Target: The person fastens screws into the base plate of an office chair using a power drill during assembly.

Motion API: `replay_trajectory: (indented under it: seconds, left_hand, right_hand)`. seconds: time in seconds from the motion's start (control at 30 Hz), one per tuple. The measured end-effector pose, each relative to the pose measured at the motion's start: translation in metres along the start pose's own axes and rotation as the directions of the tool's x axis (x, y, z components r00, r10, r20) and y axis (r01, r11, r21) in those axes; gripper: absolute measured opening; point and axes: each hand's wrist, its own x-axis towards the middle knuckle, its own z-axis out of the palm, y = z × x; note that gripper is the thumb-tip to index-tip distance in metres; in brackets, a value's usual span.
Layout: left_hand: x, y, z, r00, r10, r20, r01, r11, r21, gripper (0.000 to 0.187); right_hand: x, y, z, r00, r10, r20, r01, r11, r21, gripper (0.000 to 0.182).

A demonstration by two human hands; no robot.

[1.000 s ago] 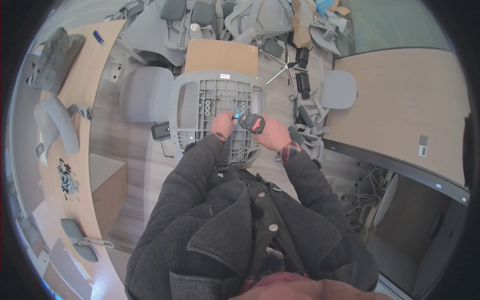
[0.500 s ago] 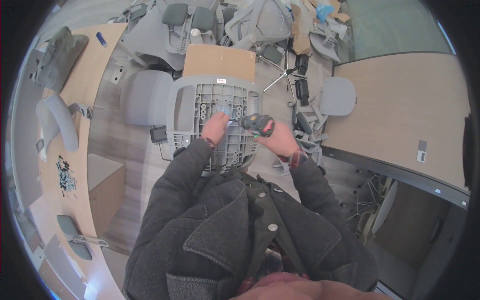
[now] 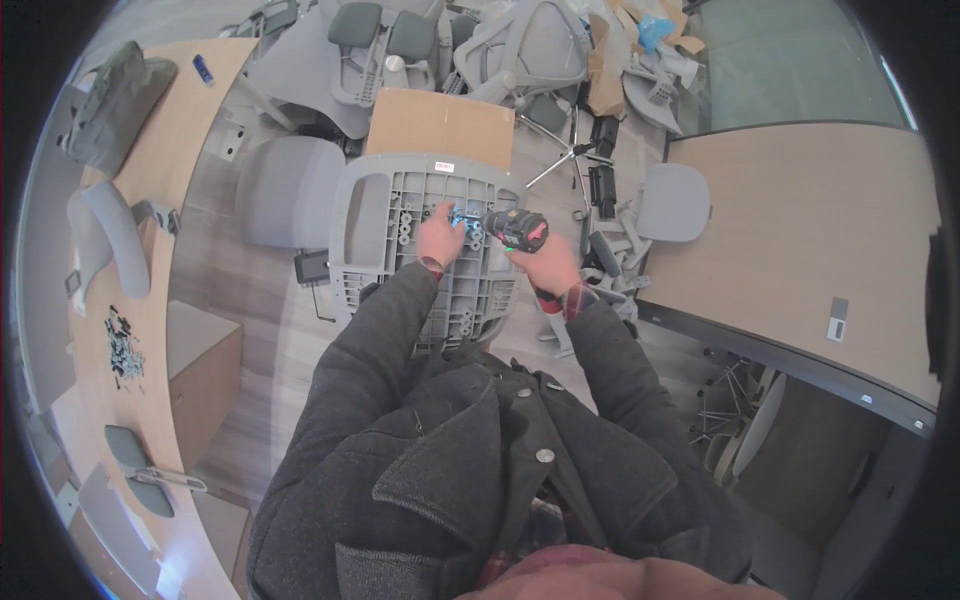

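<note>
Wood flooring runs under us, and we take the seat pan as our landmark: a grey plastic chair seat turned underside up, ribbed and full of screw bosses, lying straight ahead of our coat. Left of the pan a long curved desk sweeps past, bearing a grey backrest, a dark bag and a small heap of screws. Right of the pan stands a second desk. Beyond the pan's far edge lies a cardboard sheet, and past that a pile of chair parts. Just left of the pan sits a padded cushion; to its right, well apart, another cushion lies among loose arms and brackets.

Over the pan's middle our right hand is clamped around the grip of a drill, which lies roughly level with its nose pointing left across the pan. Our left hand rests on the pan's ribs just left of the drill's tip, fingers pinched together at a small blue piece there; we cannot tell whether it is a bit or a screw.
</note>
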Motion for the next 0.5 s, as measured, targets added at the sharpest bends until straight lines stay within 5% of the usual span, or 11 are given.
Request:
replay_trajectory:
  seconds: [0.2, 0.5]
  left_hand:
    - [0.011, -0.009, 0.005, 0.985, 0.156, 0.073, -0.166, 0.971, 0.171, 0.038]
    - [0.013, -0.008, 0.007, 0.99, 0.136, 0.028, -0.139, 0.977, 0.164, 0.032]
  right_hand:
    - [0.007, 0.004, 0.007, 0.999, 0.003, 0.033, -0.003, 1.0, 0.023, 0.018]
    - [0.018, -0.028, -0.009, 0.993, -0.043, 0.114, 0.058, 0.989, -0.135, 0.018]
